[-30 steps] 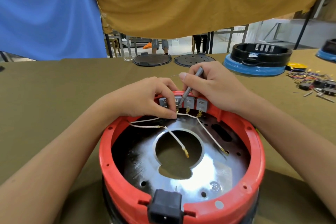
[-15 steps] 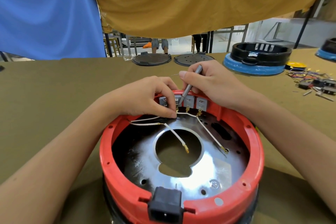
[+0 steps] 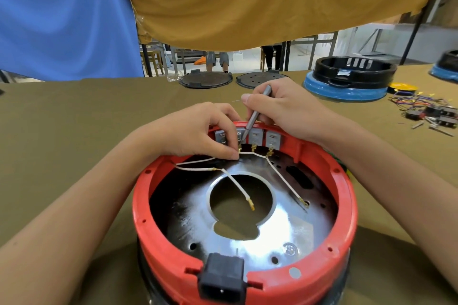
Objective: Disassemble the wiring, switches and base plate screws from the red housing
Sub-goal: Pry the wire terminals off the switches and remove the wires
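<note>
From the head view, we had the red housing (image 3: 158, 208) near us on the desk (image 3: 74, 116), its open side up and the shiny base plate (image 3: 285, 225) inside. A row of grey switches (image 3: 256, 136) sat along its far inner wall. Our left hand (image 3: 198, 131) pinched a white wire (image 3: 247, 153) at the brass terminal under the switches. Our right hand (image 3: 285, 109) gripped a thin grey tool (image 3: 255, 114), its tip down at the second switch. Two more white wires (image 3: 235, 183) lay loose across the plate. A black socket (image 3: 221, 277) sat on the near rim. Far right lay loose parts and wires (image 3: 426, 111) and a black and blue housing (image 3: 347, 79).
</note>
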`<state>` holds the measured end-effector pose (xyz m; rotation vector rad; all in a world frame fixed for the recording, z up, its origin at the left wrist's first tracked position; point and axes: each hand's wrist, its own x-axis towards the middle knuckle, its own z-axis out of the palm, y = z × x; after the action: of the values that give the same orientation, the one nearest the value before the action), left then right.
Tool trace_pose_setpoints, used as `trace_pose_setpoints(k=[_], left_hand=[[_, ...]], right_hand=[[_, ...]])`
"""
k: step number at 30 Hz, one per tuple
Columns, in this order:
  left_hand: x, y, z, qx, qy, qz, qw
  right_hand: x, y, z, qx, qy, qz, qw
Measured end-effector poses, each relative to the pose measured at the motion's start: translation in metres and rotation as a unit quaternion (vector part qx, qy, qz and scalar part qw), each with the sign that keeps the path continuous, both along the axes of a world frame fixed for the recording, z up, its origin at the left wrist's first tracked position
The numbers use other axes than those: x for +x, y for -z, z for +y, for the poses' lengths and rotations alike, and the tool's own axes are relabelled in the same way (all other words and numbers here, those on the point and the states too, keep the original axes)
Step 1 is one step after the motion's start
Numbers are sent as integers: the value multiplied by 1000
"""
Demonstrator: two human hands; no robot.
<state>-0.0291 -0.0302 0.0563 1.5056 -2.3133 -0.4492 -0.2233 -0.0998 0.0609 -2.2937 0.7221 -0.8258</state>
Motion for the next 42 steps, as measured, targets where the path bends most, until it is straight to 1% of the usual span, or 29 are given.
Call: trace_pose_setpoints(k=[7, 15, 20, 24, 30, 38, 42], left_hand=[[1, 0, 0, -1, -4, 0, 1000], [0, 0, 0, -3, 0, 2, 1000], [-1, -1, 0, -4, 1, 4, 1000], [-1, 0, 1, -11, -5, 4, 1000], [-1, 0, 0, -18, -24, 8, 1000], [-2, -2, 1, -6, -23, 2, 1000], [-2, -2, 1, -5, -23, 0, 1000]], right_hand=[[-2, 4, 2, 5, 2, -34, 999], [1, 2, 3, 10, 6, -19, 1000], [0, 3, 2, 25, 6, -31, 999], [-2, 5, 3, 2, -1, -51, 999], [-2, 5, 1, -8, -1, -40, 999], [0, 1, 2, 25, 13, -18, 999], [0, 3, 2, 29, 12, -27, 999]])
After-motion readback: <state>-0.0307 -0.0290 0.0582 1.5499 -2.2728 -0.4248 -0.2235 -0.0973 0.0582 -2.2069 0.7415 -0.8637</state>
